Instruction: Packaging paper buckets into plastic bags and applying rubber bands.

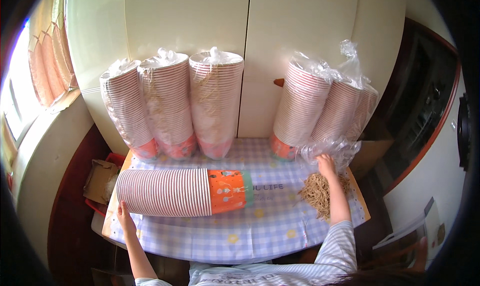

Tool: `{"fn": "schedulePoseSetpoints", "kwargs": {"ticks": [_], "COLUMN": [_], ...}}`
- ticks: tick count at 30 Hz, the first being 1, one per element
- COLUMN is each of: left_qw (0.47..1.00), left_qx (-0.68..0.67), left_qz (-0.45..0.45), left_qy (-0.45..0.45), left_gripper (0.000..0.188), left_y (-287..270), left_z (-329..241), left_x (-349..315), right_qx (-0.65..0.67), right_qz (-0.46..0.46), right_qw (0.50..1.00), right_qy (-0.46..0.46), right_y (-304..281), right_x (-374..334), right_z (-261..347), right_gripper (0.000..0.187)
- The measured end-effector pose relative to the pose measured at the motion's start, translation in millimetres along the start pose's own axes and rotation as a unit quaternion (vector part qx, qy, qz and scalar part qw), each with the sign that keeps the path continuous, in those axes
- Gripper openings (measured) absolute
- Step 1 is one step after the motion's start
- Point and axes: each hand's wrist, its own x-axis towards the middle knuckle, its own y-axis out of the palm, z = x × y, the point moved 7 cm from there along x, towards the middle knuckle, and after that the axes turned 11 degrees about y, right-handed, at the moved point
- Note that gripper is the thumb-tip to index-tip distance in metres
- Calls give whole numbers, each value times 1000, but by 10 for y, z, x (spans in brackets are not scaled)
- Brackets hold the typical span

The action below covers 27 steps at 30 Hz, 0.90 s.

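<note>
A long nested stack of paper tubs [165,192] lies on its side on the tablecloth. Its white rims run to the left, and the outermost tub at the right is orange with a green band. My left hand [123,217] rests against the rims at the stack's left end, fingers stretched out. On the right, my right hand [326,166] has its fingers closed on a crumpled clear plastic bag [339,152]. Just below that hand sits a heap of tan strings [318,193], partly covered by my right forearm.
Upright bagged tub stacks line the table's back: three at left, including one stack [216,101], and three at right, including another [302,106]. A checked tablecloth [200,238] covers the table. Cardboard [102,178] in a red container stands left of it; a chair [410,253] stands lower right.
</note>
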Motion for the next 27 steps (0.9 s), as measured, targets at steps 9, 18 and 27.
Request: {"fn": "schedulePoseSetpoints", "kwargs": {"ticks": [9,18,27], "left_qw": [999,996,759], "left_qx": [35,82,518], "left_qz": [-1,-44,108], "left_qy": [1,-6,378], "left_gripper": [38,34,46], "left_y": [-63,-142,1298], "left_z": [25,38,-1137], "left_x": [-36,-66,-431], "right_qx": [-85,-169,238], "right_qz": [288,234,31], "right_qw": [952,956,850], "right_qy": [62,-57,-469], "right_y": [1100,195,-1159], "right_x": [72,-354,-1455], "right_z": [80,987,3384], "right_gripper": [31,30,21]}}
